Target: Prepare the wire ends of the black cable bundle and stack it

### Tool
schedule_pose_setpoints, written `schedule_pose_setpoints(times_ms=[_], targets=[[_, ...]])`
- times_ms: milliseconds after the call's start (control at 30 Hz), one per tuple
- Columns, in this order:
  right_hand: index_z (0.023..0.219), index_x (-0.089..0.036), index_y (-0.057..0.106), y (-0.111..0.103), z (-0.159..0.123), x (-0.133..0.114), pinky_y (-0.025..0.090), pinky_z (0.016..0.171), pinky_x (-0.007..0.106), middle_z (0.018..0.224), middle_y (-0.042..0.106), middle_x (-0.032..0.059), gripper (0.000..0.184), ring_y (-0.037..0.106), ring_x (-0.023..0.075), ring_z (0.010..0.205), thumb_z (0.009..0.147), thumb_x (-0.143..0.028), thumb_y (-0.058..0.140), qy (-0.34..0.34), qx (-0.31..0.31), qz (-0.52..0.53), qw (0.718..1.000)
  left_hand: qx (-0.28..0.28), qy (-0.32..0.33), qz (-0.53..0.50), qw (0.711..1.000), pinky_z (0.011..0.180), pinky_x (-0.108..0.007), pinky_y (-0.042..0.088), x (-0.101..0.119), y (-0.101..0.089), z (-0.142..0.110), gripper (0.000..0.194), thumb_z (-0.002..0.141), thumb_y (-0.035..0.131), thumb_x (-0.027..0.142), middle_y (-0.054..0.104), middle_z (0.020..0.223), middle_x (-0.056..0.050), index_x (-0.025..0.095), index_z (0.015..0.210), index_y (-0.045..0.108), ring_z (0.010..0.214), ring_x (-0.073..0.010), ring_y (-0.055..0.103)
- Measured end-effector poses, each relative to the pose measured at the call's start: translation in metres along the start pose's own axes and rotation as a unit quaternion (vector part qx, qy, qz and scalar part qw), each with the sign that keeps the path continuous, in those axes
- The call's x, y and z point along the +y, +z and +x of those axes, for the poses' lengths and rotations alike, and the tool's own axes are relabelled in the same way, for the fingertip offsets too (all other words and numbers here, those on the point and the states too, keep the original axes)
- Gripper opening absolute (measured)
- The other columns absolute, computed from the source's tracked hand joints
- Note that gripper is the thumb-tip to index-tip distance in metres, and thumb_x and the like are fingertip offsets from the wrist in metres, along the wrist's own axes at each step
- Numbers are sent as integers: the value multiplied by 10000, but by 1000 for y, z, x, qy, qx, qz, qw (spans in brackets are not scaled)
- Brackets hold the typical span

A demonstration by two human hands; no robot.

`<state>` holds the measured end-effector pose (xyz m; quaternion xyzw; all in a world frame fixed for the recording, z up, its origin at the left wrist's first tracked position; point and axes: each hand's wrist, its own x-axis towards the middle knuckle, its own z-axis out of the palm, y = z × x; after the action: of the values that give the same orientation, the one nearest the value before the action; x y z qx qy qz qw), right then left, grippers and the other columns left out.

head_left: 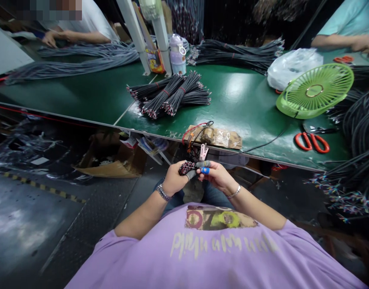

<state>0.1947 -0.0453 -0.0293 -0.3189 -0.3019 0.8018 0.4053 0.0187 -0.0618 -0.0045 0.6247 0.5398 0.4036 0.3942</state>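
My left hand (176,178) is closed round a bundle of black cables (187,168), whose reddish stripped ends face up. At the end of that bundle, my right hand (217,175) pinches with thumb and forefinger; its fingertips wear grey covers and a blue band. Whether single wire ends sit in that pinch is too small to make out. Just beyond both hands, a pink clothes peg (203,152) stands at the bench edge. Behind it lies a wooden board (229,138) with a brown lump and red and black leads on it.
Tied bundles of short black cables (175,94) lie on the green bench (238,88). To the right are orange-handled scissors (311,142), a green fan (315,90) and a plastic bag (292,68). A bottle (177,56) stands behind. Two co-workers sit across the bench.
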Motion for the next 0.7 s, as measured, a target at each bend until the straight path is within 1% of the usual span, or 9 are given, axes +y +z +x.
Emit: schedule_pose_setpoints(times_ms=[100,167,300,367,433,500,600,633,700], targets=[[840,-146,691,1,-1,-3,540,598,254,729,711,35,263,638,111,588,626,-266,787,-48,8,-70,996,2,3,-9,1000,620,-215,459,2,-1,0,168,666,692,233,645,723,-5,145,801,647,653,-121,552],[839,-145,694,1,-2,-5,530,604,251,715,705,34,253,637,112,599,638,-276,775,-60,5,-104,993,-7,-2,-10,1000,628,-217,466,3,-2,-1,168,677,685,229,651,734,-8,144,818,649,658,-123,562],[771,-134,691,-3,-1,-12,488,569,217,643,679,17,174,597,89,552,650,-248,744,-55,-18,-146,988,-45,16,32,998,655,-232,468,4,-6,-1,145,696,676,233,645,746,-19,143,807,651,677,-132,570],[719,-127,680,-4,1,-14,456,531,192,593,654,6,121,562,74,514,649,-216,722,-42,-40,-157,986,-79,27,45,995,666,-238,470,4,-8,-1,141,696,681,228,645,749,-22,143,805,654,683,-135,574],[683,-124,664,-6,4,-14,424,495,173,561,635,-1,87,532,62,482,646,-194,698,-28,-48,-151,987,-120,18,20,992,663,-243,477,5,-9,1,147,698,688,234,652,736,-22,140,807,658,670,-136,582],[667,-131,641,-7,7,-13,424,492,167,544,621,-12,85,524,59,473,643,-194,693,-26,-23,-120,992,-137,-2,-32,990,672,-251,492,6,-9,2,174,686,711,247,668,741,-27,133,809,663,674,-141,599],[708,-150,613,-9,15,-12,480,532,202,575,620,-21,180,537,69,482,683,-302,707,-24,39,-43,998,-97,-31,-109,989,684,-264,511,6,-9,4,215,643,758,261,681,743,-32,127,784,669,678,-146,616],[736,-152,613,-10,18,-13,499,545,220,594,623,-17,236,540,74,485,704,-370,698,-13,50,-17,999,-77,-38,-127,988,682,-267,515,7,-8,5,222,630,769,264,682,740,-32,127,774,670,676,-146,618],[790,-148,623,-9,25,-16,522,560,246,644,637,1,359,547,81,500,725,-499,663,20,44,21,999,-41,-41,-149,987,684,-272,520,7,-8,7,230,612,782,265,686,744,-33,128,764,677,686,-151,625]])
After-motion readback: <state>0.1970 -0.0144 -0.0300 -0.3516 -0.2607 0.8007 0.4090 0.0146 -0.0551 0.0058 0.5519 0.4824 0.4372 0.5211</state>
